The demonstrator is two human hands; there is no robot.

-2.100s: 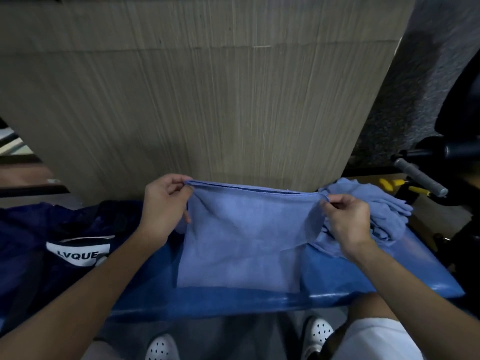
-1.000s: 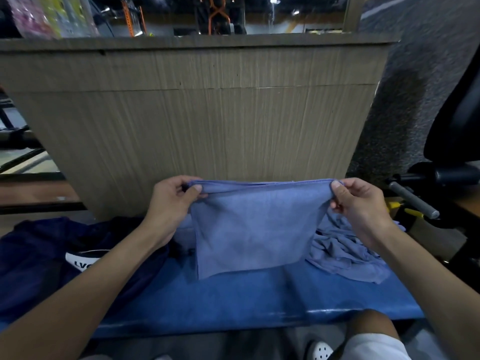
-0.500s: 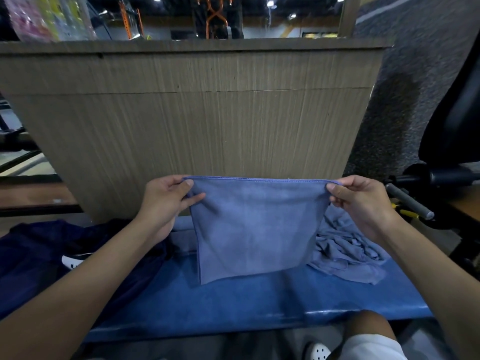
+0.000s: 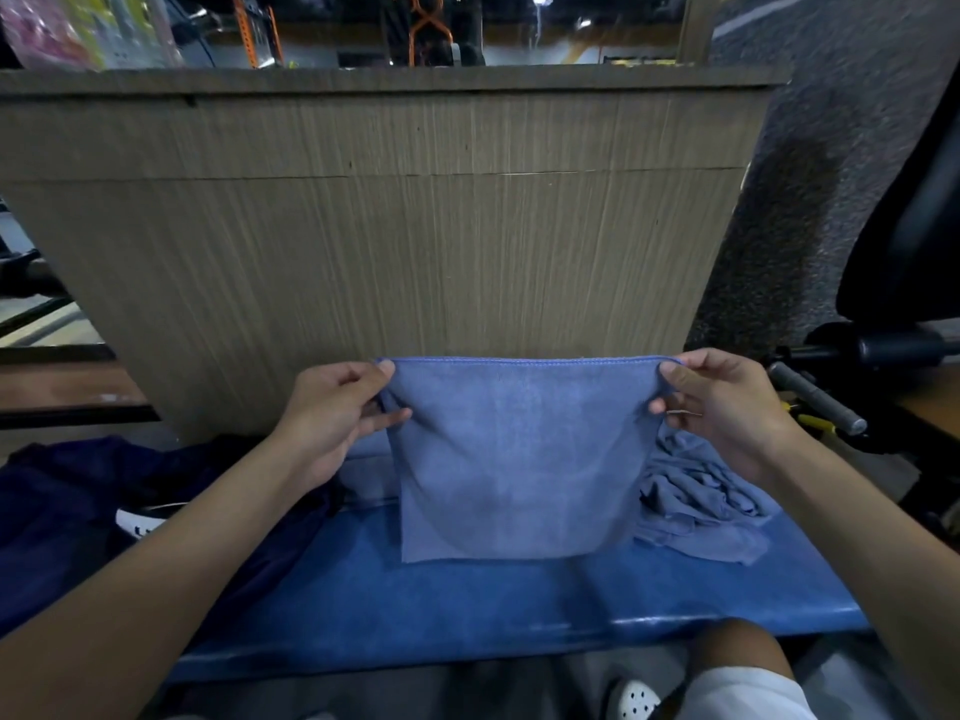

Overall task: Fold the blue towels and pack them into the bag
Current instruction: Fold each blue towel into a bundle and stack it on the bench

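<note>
Holding a towel [image 4: 511, 459] up by its top corners, left grip [image 4: 332, 410] pinching one, right grip [image 4: 727, 402] the other; stretched flat between both grips, hanging over the blue surface [image 4: 467, 605]. Below the right grip, a crumpled heap of towels [image 4: 696, 504]; below the left grip, a dark bag [image 4: 78, 501].
</note>
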